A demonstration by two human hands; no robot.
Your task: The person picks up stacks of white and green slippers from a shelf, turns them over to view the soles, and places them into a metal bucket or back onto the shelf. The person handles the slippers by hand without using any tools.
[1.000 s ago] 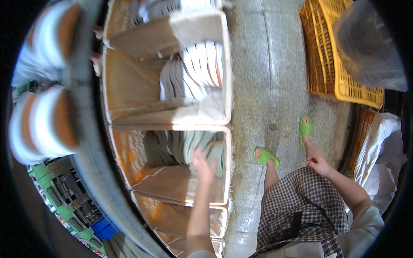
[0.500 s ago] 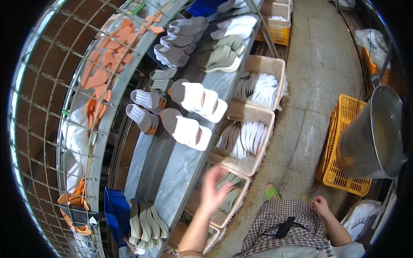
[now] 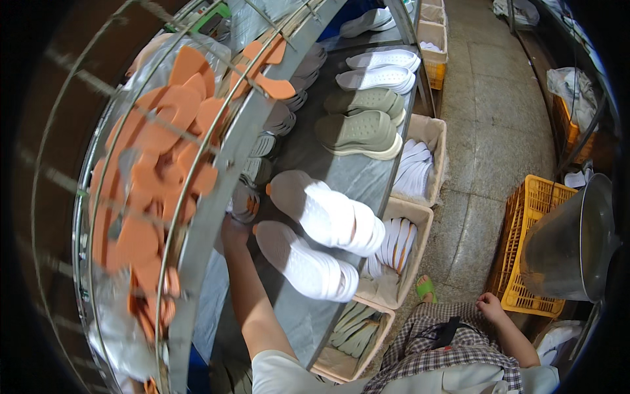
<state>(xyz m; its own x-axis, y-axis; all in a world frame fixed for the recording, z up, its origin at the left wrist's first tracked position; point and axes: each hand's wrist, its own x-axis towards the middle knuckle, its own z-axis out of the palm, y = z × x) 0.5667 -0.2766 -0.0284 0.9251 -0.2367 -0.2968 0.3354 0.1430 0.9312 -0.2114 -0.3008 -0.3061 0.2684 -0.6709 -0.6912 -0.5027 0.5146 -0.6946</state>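
Observation:
My left arm stretches across the grey marbled shelf, and my left hand [image 3: 235, 235] is at a pair of light grey shoe soles with orange patches [image 3: 244, 202]. The metal rail hides part of its fingers, so their grip cannot be made out. Just right of that hand lie stacked white soles [image 3: 305, 262], with another white stack [image 3: 328, 213] beyond them. My right hand [image 3: 489, 306] hangs by the checked apron [image 3: 430, 335], fingers curled in, with nothing seen in them.
Olive-green soles [image 3: 361, 134] and further white soles [image 3: 377, 69] lie farther along the shelf. A wire guard and rail [image 3: 213, 217] border orange cut pieces [image 3: 157, 164] at left. Lined bins [image 3: 394, 305] of soles stand below. Yellow crates [image 3: 525, 262] and a metal bucket [image 3: 564, 243] are at right.
My left hand has moved from above the bins, across the shelf, to the grey-and-orange soles. The view has come closer to the shelf and rail. My right hand stays curled by the apron.

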